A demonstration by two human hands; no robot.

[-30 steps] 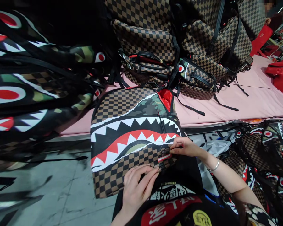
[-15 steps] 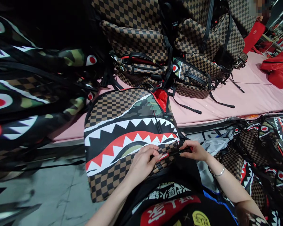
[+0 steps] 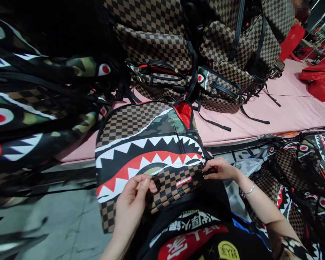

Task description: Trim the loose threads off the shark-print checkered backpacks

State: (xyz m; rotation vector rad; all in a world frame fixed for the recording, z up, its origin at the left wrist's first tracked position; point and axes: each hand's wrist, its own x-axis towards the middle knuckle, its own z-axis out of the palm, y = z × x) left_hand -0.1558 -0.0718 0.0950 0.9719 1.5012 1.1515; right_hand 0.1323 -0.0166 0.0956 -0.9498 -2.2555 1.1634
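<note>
A backpack [image 3: 151, 144] with brown-black checks and a shark-mouth print lies before me, its far part on the pink table and its near part against my body. Its small red-and-white label [image 3: 183, 181] shows near the lower edge. My left hand [image 3: 134, 196] is closed in a pinch over the lower front of the bag; what sits between its fingertips is too small to make out. At the lower right corner, my right hand [image 3: 219, 168] pinches the backpack's dark edge. A gap at the bag's top right shows red lining [image 3: 184, 112].
Several checked backpacks [image 3: 154, 47] stand along the back of the pink table [image 3: 289, 104]. More shark-print bags [image 3: 38, 108] are stacked at left, and others lie piled [image 3: 295, 169] low at right. Red cloth pieces [image 3: 321, 79] rest at the table's far right, near another person's arm.
My left hand has slid left along the bag's lower front, uncovering the red-and-white label. My right hand stays at the corner, shifted only slightly.
</note>
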